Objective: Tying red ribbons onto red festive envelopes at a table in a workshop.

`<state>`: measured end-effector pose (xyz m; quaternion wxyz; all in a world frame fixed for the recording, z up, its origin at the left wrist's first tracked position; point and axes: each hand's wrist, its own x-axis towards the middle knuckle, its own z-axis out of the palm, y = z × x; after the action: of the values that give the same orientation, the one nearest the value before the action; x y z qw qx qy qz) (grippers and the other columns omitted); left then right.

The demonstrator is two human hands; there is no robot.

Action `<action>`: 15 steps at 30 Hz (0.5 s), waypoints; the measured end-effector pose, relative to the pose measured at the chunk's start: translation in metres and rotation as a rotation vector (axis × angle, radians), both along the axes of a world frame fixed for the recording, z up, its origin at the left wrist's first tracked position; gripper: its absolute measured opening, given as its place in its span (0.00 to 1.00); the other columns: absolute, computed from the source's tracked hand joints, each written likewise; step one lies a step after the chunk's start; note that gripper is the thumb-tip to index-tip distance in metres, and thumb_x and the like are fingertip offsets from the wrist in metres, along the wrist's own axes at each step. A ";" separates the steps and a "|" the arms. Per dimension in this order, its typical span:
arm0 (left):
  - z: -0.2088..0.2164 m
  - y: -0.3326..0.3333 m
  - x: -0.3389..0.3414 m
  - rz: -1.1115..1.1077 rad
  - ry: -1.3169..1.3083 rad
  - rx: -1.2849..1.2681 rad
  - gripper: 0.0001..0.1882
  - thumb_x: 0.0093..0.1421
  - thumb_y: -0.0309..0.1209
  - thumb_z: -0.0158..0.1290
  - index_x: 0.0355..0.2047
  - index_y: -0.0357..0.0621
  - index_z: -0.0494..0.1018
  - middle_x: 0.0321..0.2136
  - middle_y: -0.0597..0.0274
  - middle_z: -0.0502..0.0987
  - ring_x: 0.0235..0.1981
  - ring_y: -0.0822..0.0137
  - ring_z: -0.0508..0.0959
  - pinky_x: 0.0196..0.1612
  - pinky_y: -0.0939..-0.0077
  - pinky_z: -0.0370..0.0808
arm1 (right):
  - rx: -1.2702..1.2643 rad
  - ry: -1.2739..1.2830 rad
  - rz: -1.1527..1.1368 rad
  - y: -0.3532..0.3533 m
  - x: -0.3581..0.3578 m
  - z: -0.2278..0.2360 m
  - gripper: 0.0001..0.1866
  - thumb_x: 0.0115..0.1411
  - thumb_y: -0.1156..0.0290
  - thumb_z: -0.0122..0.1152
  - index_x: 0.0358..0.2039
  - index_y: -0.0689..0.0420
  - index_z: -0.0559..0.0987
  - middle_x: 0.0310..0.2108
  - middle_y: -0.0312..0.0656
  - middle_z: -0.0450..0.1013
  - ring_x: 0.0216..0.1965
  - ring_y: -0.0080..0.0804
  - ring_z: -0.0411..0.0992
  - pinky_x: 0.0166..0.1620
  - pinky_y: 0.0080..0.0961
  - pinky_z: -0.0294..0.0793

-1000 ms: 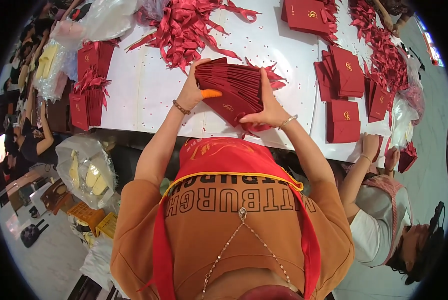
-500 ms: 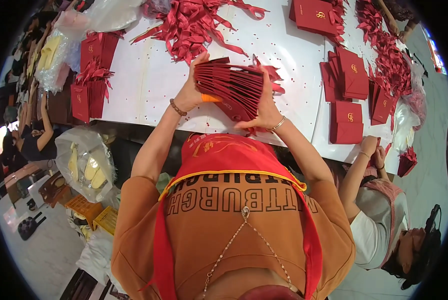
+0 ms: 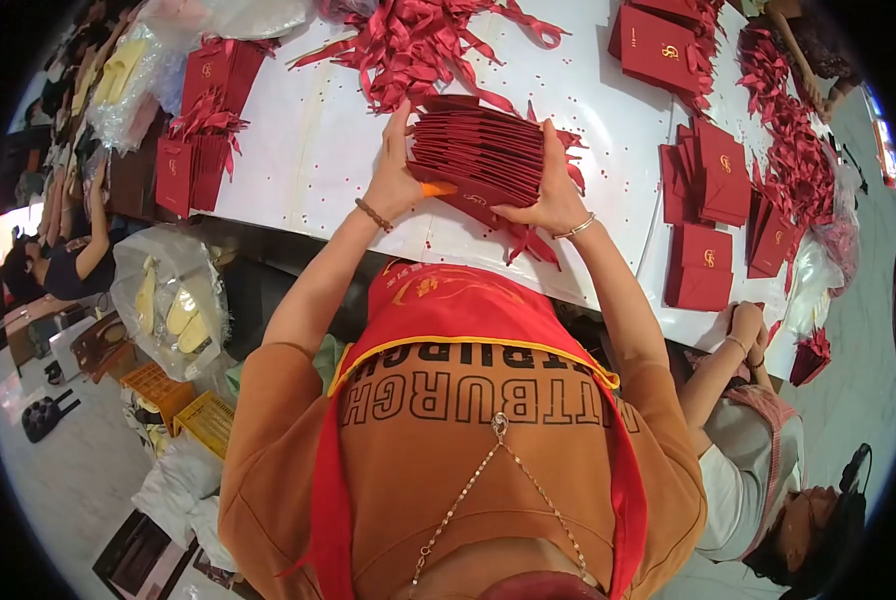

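Observation:
Both my hands hold a thick stack of flat dark-red paper gift bags (image 3: 480, 150) above the white table (image 3: 298, 150). Gripping its left end, my left hand (image 3: 396, 175) has the fingers behind and the thumb along the near side, with something orange (image 3: 436, 188) at the thumb. At the opposite end my right hand (image 3: 556, 190) is closed round the stack, its thumb on the near lower edge. Layered edges of the bags face up. Red ribbon ends (image 3: 533, 250) dangle below the stack near my right hand, and more ribbon shows behind it.
A heap of red ribbons (image 3: 408, 50) lies beyond the stack. Red bags stand at the left (image 3: 193, 170) and in groups at the right (image 3: 718, 175). A co-worker's hands (image 3: 748, 330) are at the right table edge. A clear plastic sack (image 3: 173, 300) with yellow items sits at lower left.
The stack has gone from slanting and fanned to more level and even between my hands. Ribbon ends now show below it. The whole view has shifted slightly.

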<state>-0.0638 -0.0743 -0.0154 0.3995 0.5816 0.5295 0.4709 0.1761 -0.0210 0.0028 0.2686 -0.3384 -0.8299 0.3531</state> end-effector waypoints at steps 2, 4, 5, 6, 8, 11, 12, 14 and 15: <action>0.007 -0.014 0.006 0.191 0.294 0.176 0.55 0.33 0.32 0.68 0.59 0.44 0.45 0.54 0.52 0.53 0.45 0.55 0.67 0.50 0.70 0.65 | 0.034 0.001 -0.010 0.000 -0.001 0.001 0.63 0.30 0.60 0.72 0.60 0.58 0.37 0.54 0.53 0.50 0.57 0.48 0.51 0.58 0.35 0.51; 0.008 -0.029 0.011 0.227 0.257 0.143 0.50 0.36 0.31 0.67 0.57 0.43 0.49 0.52 0.53 0.55 0.44 0.57 0.68 0.48 0.71 0.66 | 0.050 0.005 -0.005 0.001 -0.001 -0.001 0.63 0.30 0.61 0.72 0.60 0.57 0.39 0.53 0.53 0.51 0.56 0.47 0.52 0.58 0.35 0.51; 0.008 -0.035 0.013 0.260 0.217 0.113 0.45 0.39 0.31 0.65 0.55 0.43 0.52 0.51 0.54 0.58 0.42 0.59 0.69 0.45 0.71 0.67 | 0.067 0.006 -0.002 0.002 0.000 -0.003 0.62 0.30 0.61 0.72 0.60 0.56 0.40 0.52 0.52 0.52 0.55 0.47 0.53 0.58 0.35 0.52; 0.007 -0.040 0.014 0.262 0.217 0.113 0.45 0.39 0.31 0.65 0.55 0.43 0.52 0.51 0.54 0.58 0.42 0.59 0.69 0.45 0.71 0.67 | 0.068 0.006 0.000 0.003 -0.001 -0.004 0.62 0.30 0.61 0.72 0.60 0.56 0.40 0.52 0.52 0.52 0.55 0.47 0.53 0.58 0.35 0.52; 0.008 -0.047 0.017 0.384 0.191 0.150 0.32 0.43 0.29 0.62 0.48 0.41 0.60 0.43 0.57 0.65 0.39 0.63 0.70 0.40 0.73 0.68 | 0.057 0.051 0.006 0.004 -0.002 -0.006 0.60 0.30 0.63 0.72 0.59 0.55 0.43 0.50 0.50 0.53 0.54 0.45 0.54 0.57 0.33 0.54; 0.022 -0.051 0.022 0.392 0.310 0.130 0.24 0.46 0.29 0.60 0.43 0.40 0.64 0.37 0.59 0.69 0.37 0.65 0.71 0.38 0.74 0.68 | 0.015 0.089 0.030 0.005 -0.002 -0.003 0.59 0.30 0.65 0.72 0.59 0.55 0.43 0.51 0.49 0.53 0.54 0.43 0.55 0.56 0.32 0.55; 0.023 -0.051 0.023 0.394 0.310 0.131 0.24 0.46 0.29 0.60 0.43 0.40 0.64 0.37 0.59 0.69 0.37 0.65 0.71 0.38 0.74 0.68 | 0.016 0.089 0.031 0.005 -0.002 -0.004 0.59 0.30 0.65 0.72 0.59 0.55 0.43 0.51 0.49 0.53 0.54 0.43 0.55 0.56 0.32 0.55; 0.023 -0.052 0.027 0.402 0.173 0.089 0.21 0.48 0.29 0.58 0.42 0.39 0.65 0.35 0.58 0.70 0.35 0.65 0.71 0.37 0.74 0.68 | -0.019 0.068 0.038 0.005 0.000 -0.004 0.59 0.31 0.66 0.72 0.59 0.56 0.42 0.51 0.48 0.52 0.54 0.42 0.56 0.56 0.31 0.56; 0.020 -0.052 0.026 0.403 0.171 0.091 0.21 0.48 0.29 0.58 0.42 0.39 0.65 0.35 0.58 0.70 0.35 0.65 0.71 0.37 0.74 0.68 | -0.016 0.066 0.040 0.006 0.000 -0.004 0.59 0.31 0.66 0.72 0.59 0.56 0.42 0.51 0.48 0.52 0.54 0.42 0.56 0.56 0.31 0.56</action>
<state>-0.0380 -0.1265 0.0050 0.2243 0.5190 0.6453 0.5136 0.1766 -0.0149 -0.0010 0.2861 -0.3122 -0.8242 0.3760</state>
